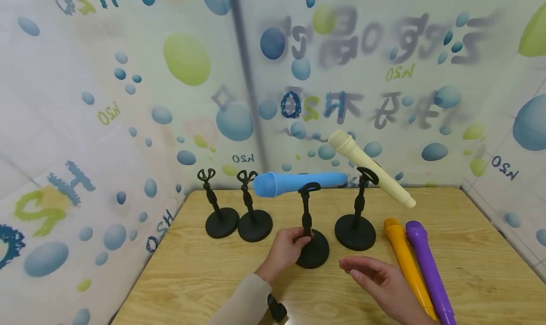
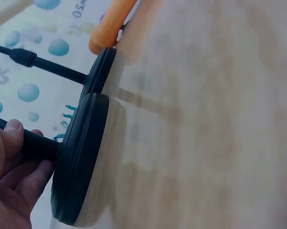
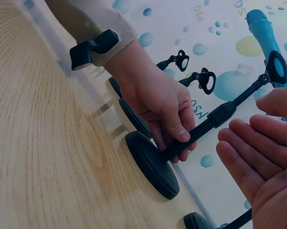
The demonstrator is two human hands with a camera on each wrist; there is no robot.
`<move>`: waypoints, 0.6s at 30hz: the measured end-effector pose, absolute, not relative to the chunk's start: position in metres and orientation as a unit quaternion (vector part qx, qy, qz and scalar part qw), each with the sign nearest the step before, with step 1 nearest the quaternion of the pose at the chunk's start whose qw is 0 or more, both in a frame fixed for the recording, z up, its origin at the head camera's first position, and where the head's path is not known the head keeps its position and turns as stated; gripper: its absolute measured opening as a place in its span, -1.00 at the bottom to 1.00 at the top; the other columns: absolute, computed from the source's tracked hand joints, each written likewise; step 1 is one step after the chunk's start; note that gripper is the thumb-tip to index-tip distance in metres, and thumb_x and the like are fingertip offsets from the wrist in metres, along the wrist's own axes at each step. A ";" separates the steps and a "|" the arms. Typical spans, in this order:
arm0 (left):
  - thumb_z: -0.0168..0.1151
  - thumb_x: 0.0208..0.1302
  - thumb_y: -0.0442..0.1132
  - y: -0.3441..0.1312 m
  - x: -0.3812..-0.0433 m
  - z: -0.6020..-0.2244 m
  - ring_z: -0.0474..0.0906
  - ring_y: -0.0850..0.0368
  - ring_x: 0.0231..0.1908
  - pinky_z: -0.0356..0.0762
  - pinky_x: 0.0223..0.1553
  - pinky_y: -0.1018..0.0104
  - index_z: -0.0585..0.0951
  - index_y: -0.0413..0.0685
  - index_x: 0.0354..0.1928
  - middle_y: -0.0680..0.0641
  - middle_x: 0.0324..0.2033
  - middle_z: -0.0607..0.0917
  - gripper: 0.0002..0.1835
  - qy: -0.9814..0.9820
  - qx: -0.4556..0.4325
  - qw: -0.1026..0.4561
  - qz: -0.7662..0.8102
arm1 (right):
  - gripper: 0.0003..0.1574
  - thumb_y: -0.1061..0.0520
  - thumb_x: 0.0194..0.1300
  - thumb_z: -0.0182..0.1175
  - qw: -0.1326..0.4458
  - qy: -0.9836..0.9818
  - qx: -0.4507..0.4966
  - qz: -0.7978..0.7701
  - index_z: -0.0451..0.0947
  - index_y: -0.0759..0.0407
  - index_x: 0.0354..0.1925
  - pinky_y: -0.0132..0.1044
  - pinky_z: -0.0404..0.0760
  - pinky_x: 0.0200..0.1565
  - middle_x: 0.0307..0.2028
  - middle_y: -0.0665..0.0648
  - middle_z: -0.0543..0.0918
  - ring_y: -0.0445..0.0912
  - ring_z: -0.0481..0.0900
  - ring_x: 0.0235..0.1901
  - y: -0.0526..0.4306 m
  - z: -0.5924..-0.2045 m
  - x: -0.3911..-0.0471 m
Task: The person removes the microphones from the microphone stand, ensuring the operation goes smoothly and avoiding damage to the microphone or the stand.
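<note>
Your left hand is pinching the pole of a black stand, low down, just above its round base. The stand is on the worktop, with a blue microphone lying across its top. Your right hand is near it, fingers loosely stretched out, holding nothing. A cream microphone leans in another stand, just to the right.
</note>
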State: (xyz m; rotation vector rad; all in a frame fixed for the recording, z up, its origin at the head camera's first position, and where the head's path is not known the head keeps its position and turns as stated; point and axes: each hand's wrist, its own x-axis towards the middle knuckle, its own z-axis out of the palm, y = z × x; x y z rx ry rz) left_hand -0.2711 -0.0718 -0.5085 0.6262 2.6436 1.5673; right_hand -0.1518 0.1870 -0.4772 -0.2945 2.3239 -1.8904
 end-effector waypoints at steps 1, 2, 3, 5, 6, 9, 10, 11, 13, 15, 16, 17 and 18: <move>0.29 0.55 -0.37 -0.073 -0.269 -0.508 0.78 -0.13 0.16 0.76 0.16 0.02 0.84 -0.19 0.02 -0.14 -0.02 0.89 -0.81 0.842 0.201 0.006 0.501 | -0.55 0.09 0.66 0.20 0.066 0.770 -0.099 -0.626 0.59 0.28 0.35 -0.50 0.67 0.12 0.28 0.32 0.72 -0.31 0.74 0.12 0.187 -0.477 -0.152; 0.29 0.55 -0.37 -0.073 -0.267 -0.509 0.78 -0.12 0.16 0.76 0.15 0.03 0.84 -0.18 0.02 -0.13 -0.02 0.89 -0.81 0.841 0.202 0.009 0.501 | -0.55 0.09 0.66 0.19 0.065 0.771 -0.101 -0.626 0.59 0.28 0.34 -0.50 0.67 0.12 0.27 0.32 0.72 -0.32 0.74 0.11 0.186 -0.476 -0.152; 0.29 0.55 -0.37 -0.074 -0.264 -0.509 0.79 -0.12 0.16 0.77 0.15 0.04 0.84 -0.18 0.02 -0.13 -0.02 0.89 -0.81 0.841 0.204 0.011 0.501 | -0.55 0.09 0.66 0.19 0.065 0.771 -0.102 -0.625 0.60 0.28 0.34 -0.50 0.67 0.12 0.27 0.32 0.72 -0.34 0.73 0.11 0.186 -0.476 -0.152; 0.29 0.54 -0.38 -0.075 -0.261 -0.508 0.79 -0.11 0.15 0.77 0.14 0.06 0.84 -0.18 0.01 -0.13 -0.02 0.89 -0.81 0.840 0.210 0.014 0.500 | -0.56 0.09 0.66 0.19 0.065 0.773 -0.104 -0.622 0.60 0.27 0.34 -0.50 0.67 0.12 0.27 0.31 0.73 -0.34 0.73 0.11 0.186 -0.475 -0.151; 0.29 0.54 -0.38 -0.075 -0.259 -0.508 0.79 -0.11 0.15 0.77 0.14 0.07 0.84 -0.18 0.01 -0.12 -0.03 0.89 -0.81 0.840 0.211 0.016 0.500 | -0.56 0.09 0.66 0.19 0.065 0.774 -0.105 -0.621 0.60 0.27 0.34 -0.50 0.67 0.12 0.27 0.31 0.73 -0.34 0.73 0.11 0.186 -0.474 -0.151; 0.30 0.52 -0.40 -0.076 -0.254 -0.507 0.79 -0.11 0.14 0.78 0.13 0.10 0.84 -0.18 -0.01 -0.12 -0.05 0.89 -0.82 0.838 0.218 0.019 0.501 | -0.57 0.08 0.67 0.19 0.065 0.777 -0.109 -0.617 0.61 0.25 0.33 -0.51 0.66 0.12 0.26 0.30 0.73 -0.35 0.73 0.11 0.185 -0.472 -0.151; 0.30 0.52 -0.40 -0.076 -0.252 -0.507 0.79 -0.11 0.14 0.78 0.13 0.12 0.84 -0.18 -0.02 -0.12 -0.05 0.89 -0.82 0.836 0.220 0.022 0.503 | -0.57 0.07 0.67 0.19 0.064 0.778 -0.111 -0.615 0.61 0.25 0.33 -0.51 0.66 0.12 0.26 0.30 0.74 -0.35 0.73 0.12 0.185 -0.471 -0.151; 0.30 0.52 -0.41 -0.076 -0.251 -0.507 0.79 -0.11 0.14 0.78 0.12 0.14 0.84 -0.17 -0.02 -0.12 -0.05 0.89 -0.83 0.835 0.222 0.024 0.503 | -0.57 0.07 0.67 0.19 0.063 0.778 -0.115 -0.614 0.61 0.25 0.33 -0.51 0.66 0.12 0.26 0.30 0.74 -0.34 0.73 0.12 0.184 -0.470 -0.151; 0.30 0.51 -0.42 -0.077 -0.248 -0.507 0.79 -0.09 0.14 0.78 0.13 0.18 0.84 -0.16 -0.03 -0.11 -0.05 0.89 -0.82 0.831 0.226 0.031 0.507 | -0.58 0.08 0.67 0.19 0.060 0.780 -0.124 -0.610 0.62 0.25 0.32 -0.50 0.66 0.12 0.25 0.29 0.74 -0.33 0.73 0.12 0.184 -0.468 -0.150; 0.30 0.51 -0.43 -0.077 -0.245 -0.506 0.79 -0.04 0.14 0.77 0.13 0.24 0.85 -0.13 -0.04 -0.09 -0.05 0.89 -0.81 0.830 0.226 0.042 0.507 | -0.59 0.09 0.67 0.18 0.054 0.783 -0.136 -0.604 0.62 0.24 0.32 -0.49 0.67 0.13 0.25 0.28 0.75 -0.33 0.73 0.13 0.184 -0.466 -0.150; 0.30 0.51 -0.44 -0.077 -0.244 -0.506 0.79 -0.02 0.15 0.76 0.14 0.26 0.85 -0.13 -0.04 -0.08 -0.06 0.89 -0.81 0.830 0.227 0.047 0.508 | -0.60 0.09 0.67 0.18 0.053 0.784 -0.141 -0.602 0.63 0.22 0.32 -0.48 0.67 0.13 0.25 0.27 0.75 -0.33 0.72 0.13 0.184 -0.465 -0.150; 0.30 0.51 -0.44 -0.077 -0.243 -0.506 0.79 0.00 0.14 0.75 0.14 0.29 0.85 -0.11 -0.04 -0.07 -0.06 0.90 -0.81 0.830 0.228 0.052 0.507 | -0.60 0.09 0.67 0.17 0.049 0.786 -0.145 -0.600 0.63 0.21 0.32 -0.47 0.67 0.13 0.25 0.25 0.75 -0.34 0.72 0.13 0.184 -0.464 -0.150; 0.30 0.51 -0.44 -0.077 -0.242 -0.506 0.79 0.01 0.14 0.74 0.14 0.30 0.85 -0.11 -0.04 -0.06 -0.06 0.90 -0.80 0.829 0.228 0.057 0.508 | -0.61 0.10 0.68 0.17 0.045 0.787 -0.150 -0.597 0.64 0.20 0.31 -0.46 0.68 0.13 0.25 0.24 0.76 -0.35 0.71 0.14 0.184 -0.462 -0.150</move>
